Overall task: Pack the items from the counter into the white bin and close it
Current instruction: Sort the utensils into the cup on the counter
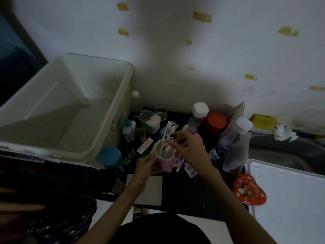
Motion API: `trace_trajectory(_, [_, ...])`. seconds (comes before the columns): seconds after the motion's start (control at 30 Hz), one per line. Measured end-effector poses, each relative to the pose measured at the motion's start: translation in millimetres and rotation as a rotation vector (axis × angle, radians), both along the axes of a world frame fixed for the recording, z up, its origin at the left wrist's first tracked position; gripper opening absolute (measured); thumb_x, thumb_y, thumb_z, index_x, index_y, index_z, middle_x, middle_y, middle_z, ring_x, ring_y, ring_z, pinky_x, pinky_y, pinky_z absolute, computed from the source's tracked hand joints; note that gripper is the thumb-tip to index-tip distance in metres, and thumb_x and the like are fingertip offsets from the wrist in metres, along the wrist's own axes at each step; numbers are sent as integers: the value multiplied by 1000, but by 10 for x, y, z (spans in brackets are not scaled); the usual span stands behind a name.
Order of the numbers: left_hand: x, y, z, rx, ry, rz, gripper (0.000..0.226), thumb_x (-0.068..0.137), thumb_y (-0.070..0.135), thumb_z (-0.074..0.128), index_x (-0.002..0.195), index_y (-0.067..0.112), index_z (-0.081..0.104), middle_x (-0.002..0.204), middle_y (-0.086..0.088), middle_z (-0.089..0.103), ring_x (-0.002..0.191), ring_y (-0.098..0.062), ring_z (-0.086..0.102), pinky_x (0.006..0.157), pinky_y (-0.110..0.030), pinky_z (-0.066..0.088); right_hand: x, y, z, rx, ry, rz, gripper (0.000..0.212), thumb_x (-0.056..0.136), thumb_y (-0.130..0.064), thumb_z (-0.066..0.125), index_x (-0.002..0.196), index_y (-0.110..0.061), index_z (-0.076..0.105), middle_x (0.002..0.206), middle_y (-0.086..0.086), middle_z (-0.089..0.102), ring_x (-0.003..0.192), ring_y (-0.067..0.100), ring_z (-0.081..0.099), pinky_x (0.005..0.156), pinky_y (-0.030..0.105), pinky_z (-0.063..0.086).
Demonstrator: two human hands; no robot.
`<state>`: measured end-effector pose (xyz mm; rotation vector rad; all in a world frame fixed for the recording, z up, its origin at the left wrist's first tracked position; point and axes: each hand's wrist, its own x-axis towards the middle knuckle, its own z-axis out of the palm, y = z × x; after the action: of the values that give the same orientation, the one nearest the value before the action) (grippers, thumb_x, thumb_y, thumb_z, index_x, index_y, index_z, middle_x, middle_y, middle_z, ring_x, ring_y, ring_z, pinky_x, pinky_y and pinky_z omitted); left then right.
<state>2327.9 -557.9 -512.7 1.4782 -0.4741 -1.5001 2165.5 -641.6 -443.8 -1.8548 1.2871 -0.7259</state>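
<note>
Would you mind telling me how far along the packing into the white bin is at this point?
Barely begun. The white bin looks empty and open; its lid lies apart on the right. In hand: the left hand holds a cup of toothbrushes, the right hand at its rim. Left: bottles, the red jar, the heart tin and small clutter remain on the counter.

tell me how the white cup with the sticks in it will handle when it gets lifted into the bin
The white cup is probably light. The tall utensils lean past its rim, so it may be top-heavy and spill if tilted. The left hand grips its side, which should steady it.
</note>
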Motion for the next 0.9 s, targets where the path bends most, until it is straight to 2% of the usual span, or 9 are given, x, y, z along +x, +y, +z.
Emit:
trace_trajectory(0.07, [61, -13, -8, -9, 9, 32, 24, 100, 27, 50, 101, 10, 67, 91, -18, 70, 96, -38, 68, 80, -41, 58, -126, 42, 20, -16, -44, -109, 22, 87, -34, 71, 101, -18, 65, 88, -10, 67, 67, 3, 65, 60, 15, 53])
trace_trajectory(0.13, [107, -24, -11, -24, 5, 56, 24, 100, 27, 51, 103, 10, 67, 89, -14, 72, 91, -32, 69, 78, -39, 59, -252, 31, -180, -23, 33, -207, 11, 91, -27, 67, 93, -17, 66, 82, -7, 68, 68, 1, 64, 61, 16, 50])
trace_trajectory(0.2, [131, -30, -17, -30, -1, 78, 25, 101, 25, 49, 107, 7, 66, 91, -14, 71, 87, -28, 70, 77, -39, 59, -338, 34, -537, 68, 273, -99, 10, 93, -20, 62, 96, -15, 70, 90, 1, 71, 78, 11, 68, 71, 28, 53])
trace_trajectory(0.3, [140, -33, -29, -28, -8, 91, 26, 102, 25, 47, 107, 6, 65, 94, -16, 71, 87, -29, 69, 77, -41, 59, -365, 129, -1046, 129, 640, 190, 26, 91, -17, 58, 114, -23, 68, 116, 6, 62, 101, 25, 64, 83, 33, 50])
trace_trajectory(0.43, [138, -32, -43, 16, 8, 116, 25, 103, 24, 46, 106, 8, 65, 90, -17, 71, 89, -34, 69, 75, -40, 59, -322, 116, -1256, -64, 796, 314, 27, 90, -24, 55, 116, -23, 59, 117, 5, 54, 98, 29, 62, 71, 34, 49])
trace_trajectory(0.63, [151, -32, -36, 36, 14, 131, 24, 103, 22, 46, 106, 8, 65, 88, -15, 70, 90, -35, 69, 68, -34, 59, -351, -59, -1351, -279, 928, 621, 25, 81, -24, 65, 106, -23, 68, 133, 14, 54, 89, 29, 66, 55, 36, 55])
trace_trajectory(0.77, [166, -34, -27, 29, 11, 136, 24, 102, 22, 48, 107, 6, 65, 88, -15, 70, 90, -34, 69, 68, -34, 59, -442, -104, -1329, -377, 975, 699, 41, 68, -22, 81, 107, -22, 68, 110, 6, 64, 86, 26, 67, 47, 32, 53])
trace_trajectory(0.8, [169, -31, -23, 24, 10, 136, 24, 102, 22, 48, 106, 6, 65, 87, -14, 70, 89, -34, 69, 68, -34, 59, -438, -117, -1301, -392, 979, 735, 42, 71, -20, 79, 111, -19, 67, 113, 7, 62, 91, 27, 66, 51, 34, 55])
trace_trajectory(0.9, [185, -26, -26, 17, 7, 138, 23, 102, 22, 48, 102, 6, 65, 84, -14, 70, 90, -34, 68, 71, -37, 60, -428, -164, -1258, -394, 960, 848, 38, 92, -15, 55, 130, -15, 53, 136, 10, 44, 121, 30, 48, 81, 45, 55])
